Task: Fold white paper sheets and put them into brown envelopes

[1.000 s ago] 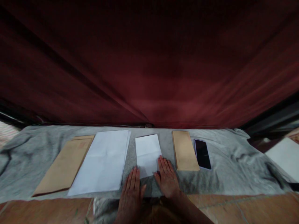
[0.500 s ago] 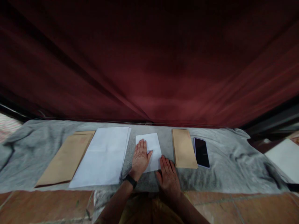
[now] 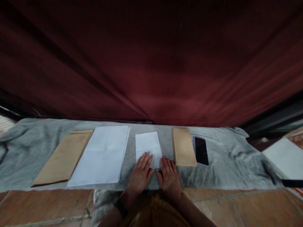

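A small folded white paper (image 3: 147,144) lies on a grey cloth (image 3: 224,164) in front of me. My left hand (image 3: 140,174) lies flat with fingers stretched out, its fingertips on the paper's near edge. My right hand (image 3: 169,176) lies flat beside it, fingers spread, touching the paper's near right corner. Neither hand holds anything. A dark band shows on my left wrist.
Left of the paper lie a stack of large white sheets (image 3: 101,156) and a brown envelope (image 3: 63,159). On the right lie a smaller brown envelope (image 3: 183,147) and a black phone (image 3: 201,150). A dark red curtain (image 3: 151,63) hangs behind. The floor (image 3: 248,208) is tiled.
My left hand slid back along the folded paper from its middle to its near edge. My right hand stayed at the near right corner.
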### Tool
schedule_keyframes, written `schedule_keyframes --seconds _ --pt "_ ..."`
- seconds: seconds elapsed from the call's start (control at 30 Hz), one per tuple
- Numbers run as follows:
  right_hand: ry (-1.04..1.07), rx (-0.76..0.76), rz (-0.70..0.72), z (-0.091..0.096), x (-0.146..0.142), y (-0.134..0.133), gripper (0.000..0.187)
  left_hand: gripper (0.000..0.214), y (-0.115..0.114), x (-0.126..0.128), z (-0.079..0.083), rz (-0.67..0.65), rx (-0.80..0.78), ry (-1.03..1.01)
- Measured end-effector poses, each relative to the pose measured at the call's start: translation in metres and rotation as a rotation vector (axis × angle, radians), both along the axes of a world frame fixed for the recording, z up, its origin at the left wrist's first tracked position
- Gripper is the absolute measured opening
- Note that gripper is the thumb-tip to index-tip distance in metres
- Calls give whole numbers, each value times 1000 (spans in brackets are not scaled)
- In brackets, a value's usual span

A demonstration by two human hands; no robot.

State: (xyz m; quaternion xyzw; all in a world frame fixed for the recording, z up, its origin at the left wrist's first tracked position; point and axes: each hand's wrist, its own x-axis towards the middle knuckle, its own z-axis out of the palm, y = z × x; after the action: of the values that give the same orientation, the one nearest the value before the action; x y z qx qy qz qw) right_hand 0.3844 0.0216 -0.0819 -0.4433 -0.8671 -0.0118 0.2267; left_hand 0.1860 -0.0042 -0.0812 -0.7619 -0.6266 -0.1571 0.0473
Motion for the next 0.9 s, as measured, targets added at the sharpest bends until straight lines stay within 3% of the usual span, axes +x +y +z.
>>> schedule_keyframes --seconds 0.07,0.17,0.33,0.57,0.77,0.9 --pt "3 -13 3 0 0 -1 60 61 -25 3 -1 -27 7 49" --pt "-10 -37 1 0 1 -1 62 68 -53 -2 -3 69 30 93" --pt "-58 -38 12 -4 3 0 64 79 -76 -21 1 114 71 121" --pt "-76 -30 39 -11 6 0 68 67 -60 -5 10 147 39 -14" --pt "-79 -49 24 -2 5 2 67 52 -50 -3 0 82 17 22" --pt "-117 -72 130 7 -1 7 57 46 -46 -14 -7 36 21 80"
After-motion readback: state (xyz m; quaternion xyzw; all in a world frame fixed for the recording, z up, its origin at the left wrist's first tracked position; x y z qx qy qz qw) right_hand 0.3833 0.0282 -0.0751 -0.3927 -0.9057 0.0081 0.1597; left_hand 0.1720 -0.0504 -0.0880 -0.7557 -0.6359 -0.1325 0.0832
